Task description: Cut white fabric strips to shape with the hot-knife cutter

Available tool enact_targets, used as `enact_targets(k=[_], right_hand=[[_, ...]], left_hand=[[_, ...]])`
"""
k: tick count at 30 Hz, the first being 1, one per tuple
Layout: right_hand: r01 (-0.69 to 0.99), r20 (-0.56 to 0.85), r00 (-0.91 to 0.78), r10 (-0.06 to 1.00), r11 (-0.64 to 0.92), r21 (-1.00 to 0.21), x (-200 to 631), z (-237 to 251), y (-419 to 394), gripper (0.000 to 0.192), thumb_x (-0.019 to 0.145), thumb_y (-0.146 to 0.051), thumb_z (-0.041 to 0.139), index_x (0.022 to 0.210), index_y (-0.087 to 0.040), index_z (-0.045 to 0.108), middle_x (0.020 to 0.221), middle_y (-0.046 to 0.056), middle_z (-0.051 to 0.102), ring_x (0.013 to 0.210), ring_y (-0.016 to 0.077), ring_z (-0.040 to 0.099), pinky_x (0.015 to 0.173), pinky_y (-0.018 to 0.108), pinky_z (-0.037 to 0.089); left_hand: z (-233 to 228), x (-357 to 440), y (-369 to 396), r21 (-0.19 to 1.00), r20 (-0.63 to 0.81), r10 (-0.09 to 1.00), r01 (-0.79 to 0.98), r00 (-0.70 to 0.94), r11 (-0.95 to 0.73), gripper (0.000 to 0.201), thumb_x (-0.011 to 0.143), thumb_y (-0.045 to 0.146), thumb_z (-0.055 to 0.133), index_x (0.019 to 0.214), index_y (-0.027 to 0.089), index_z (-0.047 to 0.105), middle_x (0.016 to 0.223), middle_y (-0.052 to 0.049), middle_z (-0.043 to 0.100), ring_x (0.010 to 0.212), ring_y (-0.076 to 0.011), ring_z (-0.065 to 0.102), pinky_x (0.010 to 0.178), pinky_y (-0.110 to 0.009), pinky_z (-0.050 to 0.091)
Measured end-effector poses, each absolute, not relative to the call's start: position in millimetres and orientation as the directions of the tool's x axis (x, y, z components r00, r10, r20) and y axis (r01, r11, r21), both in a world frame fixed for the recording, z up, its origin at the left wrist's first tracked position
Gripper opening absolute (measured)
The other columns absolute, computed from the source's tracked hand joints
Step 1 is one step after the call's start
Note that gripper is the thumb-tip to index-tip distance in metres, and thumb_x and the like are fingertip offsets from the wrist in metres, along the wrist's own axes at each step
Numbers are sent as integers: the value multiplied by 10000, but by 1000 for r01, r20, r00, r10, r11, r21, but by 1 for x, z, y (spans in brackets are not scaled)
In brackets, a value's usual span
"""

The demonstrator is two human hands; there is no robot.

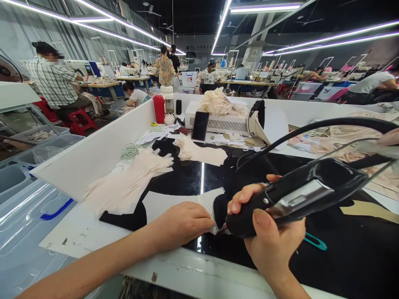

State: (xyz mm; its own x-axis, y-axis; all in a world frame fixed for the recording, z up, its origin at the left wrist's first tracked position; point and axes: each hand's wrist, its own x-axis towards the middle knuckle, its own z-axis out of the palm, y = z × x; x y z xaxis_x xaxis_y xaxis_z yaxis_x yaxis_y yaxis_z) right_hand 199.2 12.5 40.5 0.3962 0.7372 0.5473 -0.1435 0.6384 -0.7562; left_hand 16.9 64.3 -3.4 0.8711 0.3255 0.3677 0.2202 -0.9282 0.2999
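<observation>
My right hand (271, 236) is wrapped round a black corded handheld power tool (289, 199) with a silver switch panel. Its pointed metal tip meets the curved right edge of a white, pattern-shaped piece (171, 203); whether this is card or fabric I cannot tell. My left hand (183, 224) lies palm down on that piece, fingers stretched towards the tip. Under the piece is a glossy black board (237, 178). Beyond it lies a stack of cream fabric pieces (205, 153), and to the left a larger pile of pale fabric pieces (131, 182).
A teal tool (315, 241) lies right of my right hand. At the back stand a phone (200, 126), a white vented box (218, 120) with cream fabric, and a red container (158, 109). White side walls (99, 145) edge the table. Several people sit or stand beyond.
</observation>
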Motion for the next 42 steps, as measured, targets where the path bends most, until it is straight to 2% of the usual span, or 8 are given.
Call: enact_targets(k=[4, 9, 25, 42], right_hand=[[-147, 542, 402, 738, 637, -757, 199, 42, 12, 470, 877, -342, 819, 1258, -274, 552, 816, -31, 673, 596, 162, 642, 526, 321, 564], [-150, 537, 393, 746, 628, -764, 200, 43, 11, 455, 882, -331, 813, 1254, -284, 555, 818, -35, 675, 606, 163, 640, 542, 325, 560], [-133, 532, 403, 745, 622, -771, 200, 44, 10, 457, 873, -351, 823, 1239, -280, 559, 804, -39, 673, 595, 166, 630, 538, 329, 533], [-125, 498, 440, 747, 601, -790, 199, 47, 12, 477, 846, -368, 835, 1226, -279, 560, 796, -40, 671, 579, 173, 630, 539, 343, 540]], left_hand=[[-3, 11, 66, 271, 390, 252, 151, 886, -951, 224, 1102, 291, 555, 1259, 171, 660, 1121, -92, 747, 1125, -218, 686, 1036, -342, 520], [-5, 10, 66, 227, 403, 224, 140, 887, -964, 289, 1095, 361, 562, 1270, 157, 670, 1140, -106, 730, 1114, -233, 680, 1047, -355, 524], [-3, 10, 64, 160, 381, 216, 166, 899, -973, 243, 1093, 320, 561, 1211, 132, 660, 1091, -107, 703, 1110, -217, 665, 1096, -335, 522], [-5, 11, 63, 153, 395, 220, 173, 892, -973, 218, 1097, 295, 547, 1181, 139, 676, 1082, -97, 712, 1098, -204, 677, 1110, -327, 520]])
